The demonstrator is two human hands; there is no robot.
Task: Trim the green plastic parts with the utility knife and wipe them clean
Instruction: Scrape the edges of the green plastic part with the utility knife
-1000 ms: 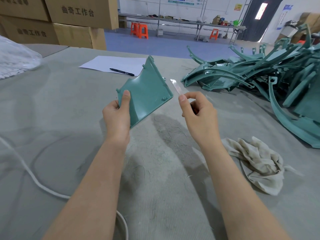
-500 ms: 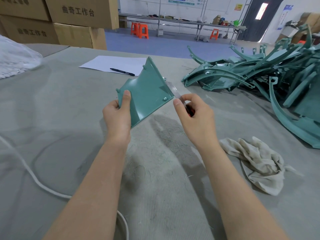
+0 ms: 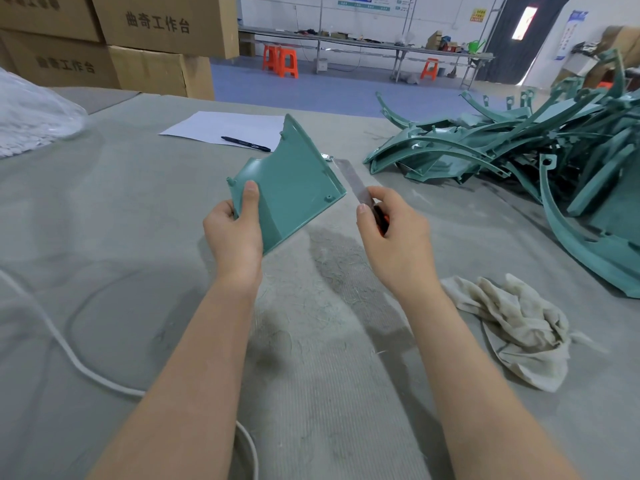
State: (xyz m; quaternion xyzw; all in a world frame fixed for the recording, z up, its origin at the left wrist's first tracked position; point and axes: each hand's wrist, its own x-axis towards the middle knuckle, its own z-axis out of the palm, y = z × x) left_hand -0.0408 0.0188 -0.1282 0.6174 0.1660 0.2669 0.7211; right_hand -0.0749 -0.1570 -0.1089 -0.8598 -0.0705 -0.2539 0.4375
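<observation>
My left hand (image 3: 233, 230) grips a curved green plastic part (image 3: 294, 188) by its lower left corner and holds it above the grey felt table (image 3: 138, 237). My right hand (image 3: 394, 237) holds the utility knife (image 3: 360, 192), whose orange body is mostly hidden in the fingers. The long silver blade points up and away, just right of the part's right edge. A crumpled off-white rag (image 3: 512, 323) lies on the table to the right of my right forearm.
A pile of green plastic parts (image 3: 536, 161) fills the far right. A sheet of paper (image 3: 228, 126) with a black pen (image 3: 246, 143) lies behind the held part. A white cable (image 3: 69, 355) runs at the left; a plastic bag (image 3: 31, 119) and cardboard boxes (image 3: 138, 39) stand at the far left.
My right hand brought the knife in toward the part, then drew it slightly back to the right, blade now beside the part's right edge. The left hand has kept the part almost still.
</observation>
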